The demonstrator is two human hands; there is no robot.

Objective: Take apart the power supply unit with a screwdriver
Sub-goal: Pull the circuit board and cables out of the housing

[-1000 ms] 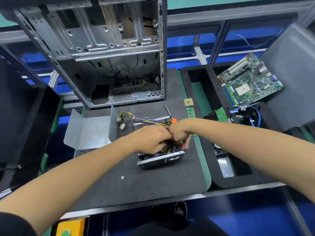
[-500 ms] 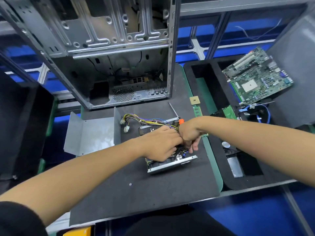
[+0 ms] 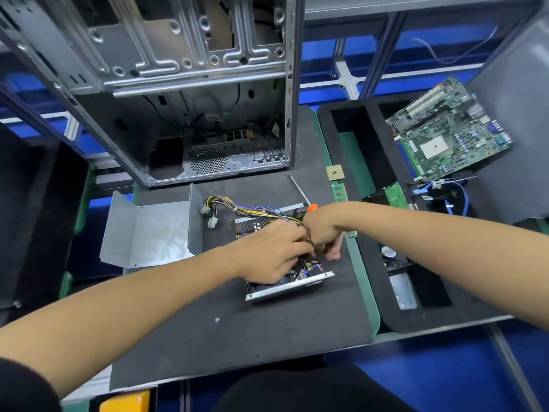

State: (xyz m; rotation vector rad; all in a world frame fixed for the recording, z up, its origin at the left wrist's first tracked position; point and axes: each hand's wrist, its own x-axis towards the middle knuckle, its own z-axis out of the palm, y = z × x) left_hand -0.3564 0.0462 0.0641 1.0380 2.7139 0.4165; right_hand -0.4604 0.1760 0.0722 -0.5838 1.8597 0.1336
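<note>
Matt dark mat (image 3: 267,337); dull bare-metal cover (image 3: 154,230).

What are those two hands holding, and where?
Both the left hand and right hand grip wires inside the open power supply unit; exact hold hidden. The screwdriver lies unheld.

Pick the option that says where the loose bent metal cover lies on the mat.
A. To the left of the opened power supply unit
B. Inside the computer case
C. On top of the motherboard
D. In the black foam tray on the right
A: the bent metal cover lies flat on the dark mat, left of the opened power supply unit that both hands work in, apart from the computer case behind it.
</note>
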